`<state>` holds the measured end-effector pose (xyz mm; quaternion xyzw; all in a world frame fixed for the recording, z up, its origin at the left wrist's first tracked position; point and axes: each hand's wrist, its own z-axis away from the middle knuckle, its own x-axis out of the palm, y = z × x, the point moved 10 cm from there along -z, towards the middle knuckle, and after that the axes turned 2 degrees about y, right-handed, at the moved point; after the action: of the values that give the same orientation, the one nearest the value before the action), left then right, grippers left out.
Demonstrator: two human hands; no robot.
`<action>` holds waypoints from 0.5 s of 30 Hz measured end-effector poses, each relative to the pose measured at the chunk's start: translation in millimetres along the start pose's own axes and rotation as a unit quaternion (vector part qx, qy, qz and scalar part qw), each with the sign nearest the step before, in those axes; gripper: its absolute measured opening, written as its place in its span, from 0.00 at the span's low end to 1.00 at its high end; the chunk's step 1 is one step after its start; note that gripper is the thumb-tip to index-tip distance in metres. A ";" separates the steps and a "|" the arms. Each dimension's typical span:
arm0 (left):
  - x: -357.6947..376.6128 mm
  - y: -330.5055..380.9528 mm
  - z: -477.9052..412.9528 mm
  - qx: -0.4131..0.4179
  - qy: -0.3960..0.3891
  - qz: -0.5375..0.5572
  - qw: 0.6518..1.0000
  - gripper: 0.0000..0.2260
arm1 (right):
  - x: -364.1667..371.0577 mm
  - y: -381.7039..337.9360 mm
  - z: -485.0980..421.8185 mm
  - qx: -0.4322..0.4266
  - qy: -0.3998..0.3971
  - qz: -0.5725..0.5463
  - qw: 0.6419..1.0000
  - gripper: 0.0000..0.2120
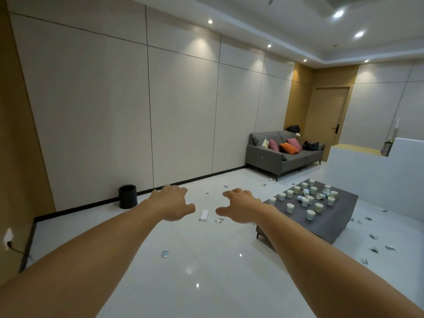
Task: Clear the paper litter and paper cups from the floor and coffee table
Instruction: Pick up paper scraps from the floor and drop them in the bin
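Note:
Both arms stretch forward over the white floor. My left hand (172, 204) and my right hand (241, 206) are held out palm down with loosely spread fingers and hold nothing. Several white paper cups (310, 214) stand or lie tipped on the dark grey coffee table (337, 228) at the right. Crumpled paper scraps lie on the floor: one near me (165, 253), one (219, 220) between my hands beside a white box (204, 215), others right of the table (374, 236) and toward the sofa (263, 185).
A black round bin (127, 196) stands against the left wall's baseboard. A grey sofa (284, 154) with cushions and bags is at the back, next to a door. A white counter (376, 171) rises behind the table. A cable plugs into the left wall.

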<state>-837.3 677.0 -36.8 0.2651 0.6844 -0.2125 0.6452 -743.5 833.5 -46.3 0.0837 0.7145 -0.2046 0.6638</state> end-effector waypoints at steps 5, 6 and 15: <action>8.4 -23.0 -106.3 -0.007 -0.009 0.001 1.000 0.30 | 9.8 11.1 -105.7 0.000 -0.014 0.000 1.000 0.34; 12.1 -25.6 -126.5 -0.006 -0.012 -0.003 1.000 0.30 | 13.6 14.5 -127.1 0.000 -0.017 0.002 1.000 0.34; 42.7 -50.1 -331.7 -0.034 -0.001 0.006 0.999 0.31 | 37.4 45.9 -349.4 -0.033 -0.020 -0.011 0.999 0.35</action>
<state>-1125.9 852.1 -56.2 0.2471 0.6890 -0.1860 0.6555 -1049.0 1010.2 -79.0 0.0492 0.7088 -0.1897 0.6777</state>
